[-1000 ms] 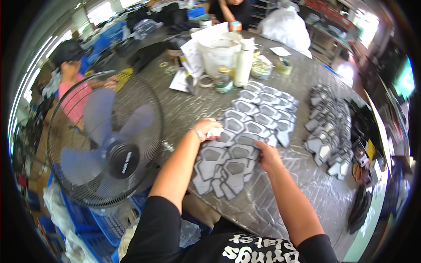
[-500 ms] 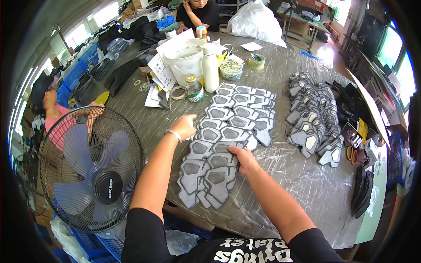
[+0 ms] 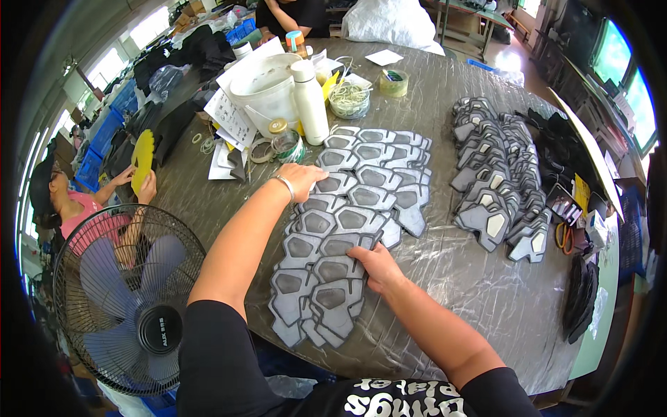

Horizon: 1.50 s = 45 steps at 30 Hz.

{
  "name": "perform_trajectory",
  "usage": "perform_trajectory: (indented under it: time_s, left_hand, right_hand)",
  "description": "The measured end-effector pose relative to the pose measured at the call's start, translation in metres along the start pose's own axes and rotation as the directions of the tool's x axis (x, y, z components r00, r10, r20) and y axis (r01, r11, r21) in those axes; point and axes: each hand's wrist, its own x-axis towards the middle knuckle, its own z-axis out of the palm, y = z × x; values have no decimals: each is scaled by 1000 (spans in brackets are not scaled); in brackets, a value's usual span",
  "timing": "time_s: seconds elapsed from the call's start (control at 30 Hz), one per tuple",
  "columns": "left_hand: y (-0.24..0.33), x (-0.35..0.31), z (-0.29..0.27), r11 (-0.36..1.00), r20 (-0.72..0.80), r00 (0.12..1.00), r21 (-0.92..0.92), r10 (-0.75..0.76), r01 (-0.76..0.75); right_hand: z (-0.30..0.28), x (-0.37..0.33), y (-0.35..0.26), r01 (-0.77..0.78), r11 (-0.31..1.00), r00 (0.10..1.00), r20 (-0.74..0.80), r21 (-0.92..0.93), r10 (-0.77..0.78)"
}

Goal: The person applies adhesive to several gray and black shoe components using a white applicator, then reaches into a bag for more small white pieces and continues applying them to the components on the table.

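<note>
Overlapping grey pads (image 3: 340,217) with dark raised centres and dark outlines lie in long rows on the table before me. At their left edge my left hand (image 3: 303,182), a light bracelet on its wrist, reaches across with its fingers stretched out; the fingertips touch the rim of a pad. Nearer to me, my right hand (image 3: 379,267) grips the right edge of a pad (image 3: 338,270). Its thumb lies on top, and the other fingers are partly hidden at the edge.
More grey pads (image 3: 490,181) lie overlapped at the right, beside black pieces (image 3: 556,156) and orange-handled scissors (image 3: 564,238). A white bucket (image 3: 267,90), bottle (image 3: 310,104) and jar (image 3: 286,142) stand beyond the rows. A fan (image 3: 132,299) is at left; a person there holds a yellow scalloped piece (image 3: 142,158).
My left hand has come forward along the pads' left edge, its fingers now on the rim. My right hand keeps its grip. At the left, the person has raised the yellow piece.
</note>
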Motion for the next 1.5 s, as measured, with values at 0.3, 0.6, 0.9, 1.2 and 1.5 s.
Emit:
perform_trajectory:
  time_s: [0.3,0.6,0.9,1.2,1.5]
  left_hand:
    - [20,-1,-3,996,76,993,34,-91,88]
    - [20,-5,6,990,26,989,-20,-142,143]
    - [61,14,-23,993,-159,984,-78,77,-91]
    - [68,25,-6,951,-67,952,95,299,-293]
    - [88,31,-11,951,34,971,196,236,-238]
  right_hand:
    - [23,4,43,183,978,974,-152,100,-167]
    - [-2,-13,-8,-2,986,996,-84,-165,-12]
    - [9,-23,-16,-2,993,995,-96,-120,-9]
    - [4,-15,-6,48,996,998,-31,-69,-50]
    - [13,2,32,181,983,970,-166,10,-177]
